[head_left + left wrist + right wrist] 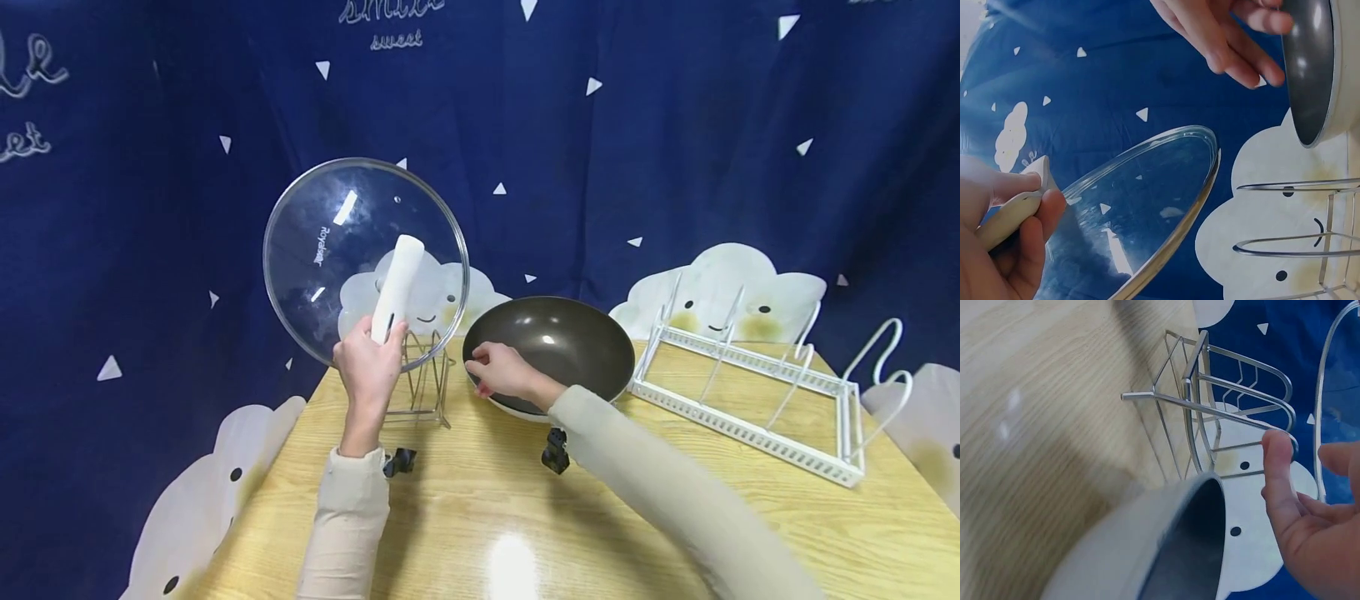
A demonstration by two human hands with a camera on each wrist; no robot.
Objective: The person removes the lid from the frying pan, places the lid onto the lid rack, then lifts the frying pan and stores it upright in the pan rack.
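Note:
My left hand [367, 358] grips the long white handle [399, 279] of a round clear glass lid [315, 283]. The lid is held up off the table, its face toward me in the head view. In the left wrist view, thumb and fingers wrap the handle [1013, 215]. My right hand [506, 368] hovers over the left rim of a dark-lined wok [577, 333], fingers loosely bent around nothing. From the right wrist, the wok's pale outer wall [1116, 544] shows below the hand, which has the lid's edge close beyond it.
A metal wire rack [416, 412] stands on the wooden table [465, 500] behind the lid's lower edge, left of the wok. To the right lies a white dish rack [750, 433] with upright dividers. A dark blue curtain [525, 125] with clouds hangs behind.

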